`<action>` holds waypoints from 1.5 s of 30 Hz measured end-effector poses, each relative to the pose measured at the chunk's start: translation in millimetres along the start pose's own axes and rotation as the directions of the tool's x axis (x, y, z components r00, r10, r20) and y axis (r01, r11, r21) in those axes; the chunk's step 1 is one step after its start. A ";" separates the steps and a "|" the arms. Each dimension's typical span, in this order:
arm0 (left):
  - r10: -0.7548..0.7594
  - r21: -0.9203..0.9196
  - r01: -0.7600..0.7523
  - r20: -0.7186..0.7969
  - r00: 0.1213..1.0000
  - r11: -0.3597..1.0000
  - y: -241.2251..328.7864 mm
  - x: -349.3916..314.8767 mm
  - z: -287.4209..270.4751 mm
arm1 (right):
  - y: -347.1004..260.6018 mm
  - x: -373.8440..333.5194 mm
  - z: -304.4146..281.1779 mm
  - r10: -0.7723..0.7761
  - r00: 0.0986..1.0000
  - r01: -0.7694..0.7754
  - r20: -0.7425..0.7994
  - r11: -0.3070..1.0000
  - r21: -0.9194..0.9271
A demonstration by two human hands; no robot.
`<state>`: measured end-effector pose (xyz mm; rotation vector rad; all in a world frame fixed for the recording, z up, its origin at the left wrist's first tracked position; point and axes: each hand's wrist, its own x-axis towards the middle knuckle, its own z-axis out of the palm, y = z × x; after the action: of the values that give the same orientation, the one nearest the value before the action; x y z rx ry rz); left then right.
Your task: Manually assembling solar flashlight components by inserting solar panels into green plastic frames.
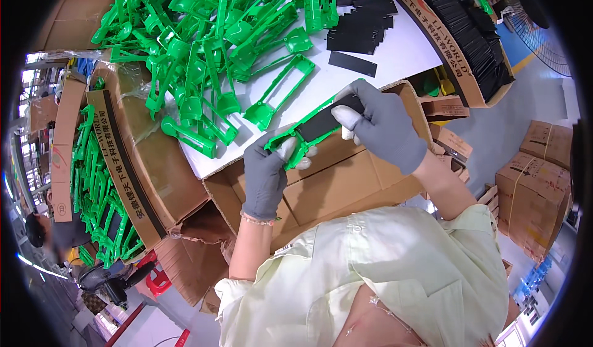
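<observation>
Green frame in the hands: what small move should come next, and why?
Probably press the black strip flat in the green frame with the right hand: its thumb rests on the strip while the left hand holds the frame's end.

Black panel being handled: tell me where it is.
In the head view, just right of centre, the black panel lies along the green frame between the left hand and the right hand, over an open cardboard box's edge.

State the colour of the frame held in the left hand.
The frame is bright green, best seen in the head view.
</observation>
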<state>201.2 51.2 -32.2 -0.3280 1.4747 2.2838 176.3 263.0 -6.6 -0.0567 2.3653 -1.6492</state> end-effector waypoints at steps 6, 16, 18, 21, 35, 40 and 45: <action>0.048 0.065 -0.045 -0.040 0.998 0.997 1.1 1.1 11.1 | 0.4 -4.6 -7.6 0.117 0.992 -0.123 0.044 0.976 0.178; 0.011 0.020 -0.011 -0.015 1.000 1.000 -3.4 1.4 10.4 | 9.7 -8.9 -4.9 0.043 0.998 -0.042 -0.042 0.998 0.040; 0.015 0.022 -0.014 -0.007 1.000 1.000 -1.9 0.6 11.6 | 9.6 -8.4 -3.1 0.048 0.997 -0.047 -0.054 0.999 0.010; 0.018 0.050 -0.017 -0.024 1.000 0.999 -5.2 0.9 14.4 | 7.0 -7.2 -2.0 0.001 0.998 -0.005 -0.065 0.998 -0.066; -0.131 0.262 0.118 0.034 0.991 0.958 -2.2 -9.3 9.7 | 28.2 -30.2 -18.2 -0.134 0.965 0.084 -0.224 0.971 -0.222; -0.180 0.313 0.153 0.058 0.982 0.937 -10.7 -1.4 12.9 | 51.6 -49.8 -16.9 -0.034 0.999 0.028 -0.017 0.957 -0.287; -0.238 0.389 0.179 0.108 0.965 0.904 -8.1 8.4 24.2 | 61.0 -63.9 -19.8 0.023 0.998 -0.043 -0.054 0.915 -0.400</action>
<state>197.8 77.8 -32.1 -0.1804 1.6666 1.7684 240.4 314.1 -44.8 -0.0530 2.6880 -1.1345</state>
